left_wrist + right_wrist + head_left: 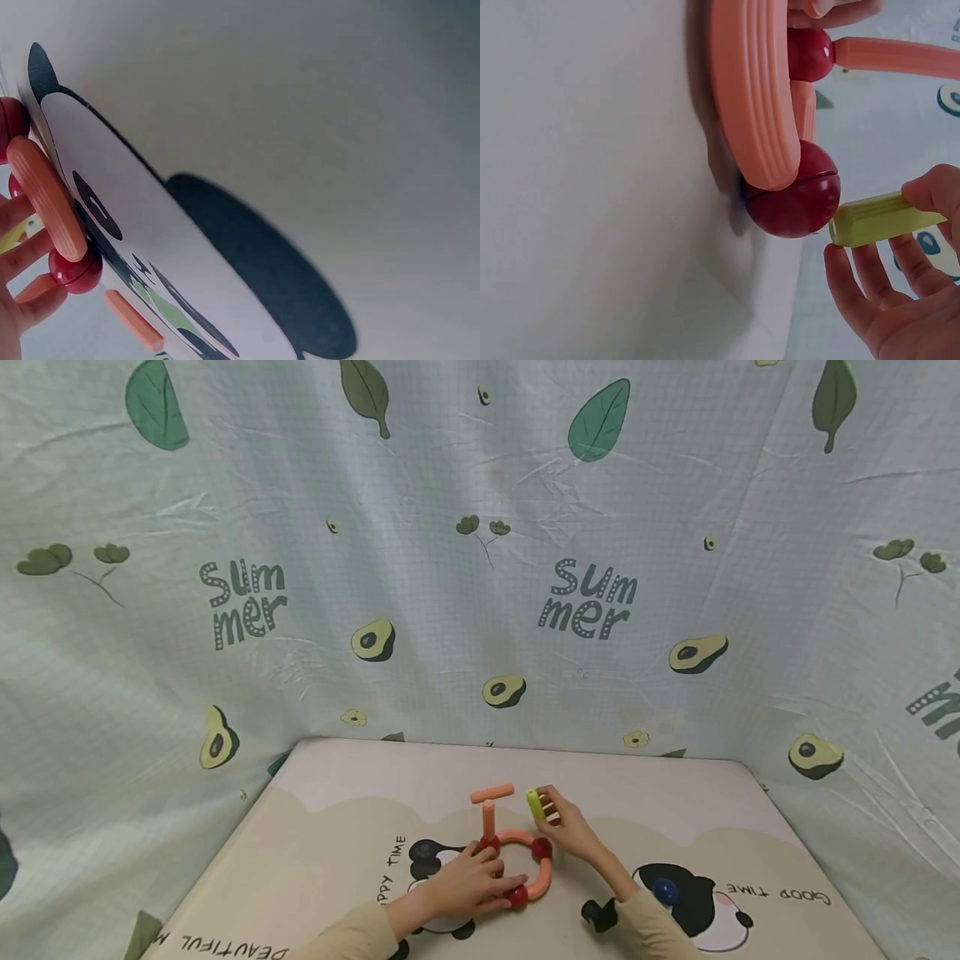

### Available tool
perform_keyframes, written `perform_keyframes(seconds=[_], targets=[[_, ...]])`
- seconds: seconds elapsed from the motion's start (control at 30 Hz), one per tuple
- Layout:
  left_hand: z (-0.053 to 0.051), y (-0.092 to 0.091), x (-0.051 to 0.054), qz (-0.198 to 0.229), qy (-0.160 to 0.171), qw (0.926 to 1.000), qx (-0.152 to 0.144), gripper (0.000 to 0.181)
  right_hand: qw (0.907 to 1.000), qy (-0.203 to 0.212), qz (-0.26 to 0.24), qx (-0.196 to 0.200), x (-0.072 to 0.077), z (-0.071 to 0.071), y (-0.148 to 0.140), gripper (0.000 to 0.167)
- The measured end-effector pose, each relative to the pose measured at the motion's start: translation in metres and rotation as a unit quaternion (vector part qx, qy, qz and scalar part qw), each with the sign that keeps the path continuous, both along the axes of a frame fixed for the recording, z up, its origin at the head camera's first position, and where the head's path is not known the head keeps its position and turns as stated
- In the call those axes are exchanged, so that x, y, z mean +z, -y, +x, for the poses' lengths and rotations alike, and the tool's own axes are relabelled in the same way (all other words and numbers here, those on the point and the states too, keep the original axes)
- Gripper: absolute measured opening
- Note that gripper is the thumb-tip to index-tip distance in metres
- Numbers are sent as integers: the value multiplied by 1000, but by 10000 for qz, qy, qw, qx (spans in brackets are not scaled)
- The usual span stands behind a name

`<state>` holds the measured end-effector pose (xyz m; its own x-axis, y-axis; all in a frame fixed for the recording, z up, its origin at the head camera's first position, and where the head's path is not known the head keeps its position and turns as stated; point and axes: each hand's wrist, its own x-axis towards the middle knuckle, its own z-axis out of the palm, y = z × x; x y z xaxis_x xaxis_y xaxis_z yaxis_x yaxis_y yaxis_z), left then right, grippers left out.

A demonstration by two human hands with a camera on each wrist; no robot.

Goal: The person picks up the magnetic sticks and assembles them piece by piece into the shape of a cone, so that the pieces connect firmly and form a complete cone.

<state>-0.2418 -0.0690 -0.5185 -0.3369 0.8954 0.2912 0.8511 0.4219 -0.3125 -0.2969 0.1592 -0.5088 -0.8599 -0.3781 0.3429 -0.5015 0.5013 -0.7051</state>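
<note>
On the table lies a ring of curved orange rods (pixel 542 882) and red balls (pixel 541 849). My left hand (pixel 461 885) holds the ring from its left side, fingers reaching over a curved rod (pixel 49 199) and touching a red ball (pixel 76 268); that side is mostly hidden from above. A straight orange rod (pixel 489 821) stands up from the ball at the ring's far left. Beyond the ring's far right, my right hand (pixel 568 828) pinches a short yellow-green rod (pixel 881 217) between thumb and fingers. In the right wrist view, its end is close to a red ball (pixel 799 199); contact is unclear.
A loose straight orange rod (pixel 492 793) lies behind the ring. To the right are a blue ball (pixel 664 891) and a black object (pixel 599 916) near the right sleeve. A printed curtain (pixel 450 593) rises behind the table (pixel 337 777).
</note>
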Motion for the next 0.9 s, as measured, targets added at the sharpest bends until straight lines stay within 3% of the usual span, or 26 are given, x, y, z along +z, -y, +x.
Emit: perform_keyframes(seconds=[0.57, 0.9], targets=[[-3, -6, 0, 20, 19, 9998, 173, 40, 9986, 132, -475, -174, 3, 4, -8, 28], [-13, -12, -1, 3, 33, 9996, 276, 41, 9975, 223, -641, -172, 18, 11, -11, 24]])
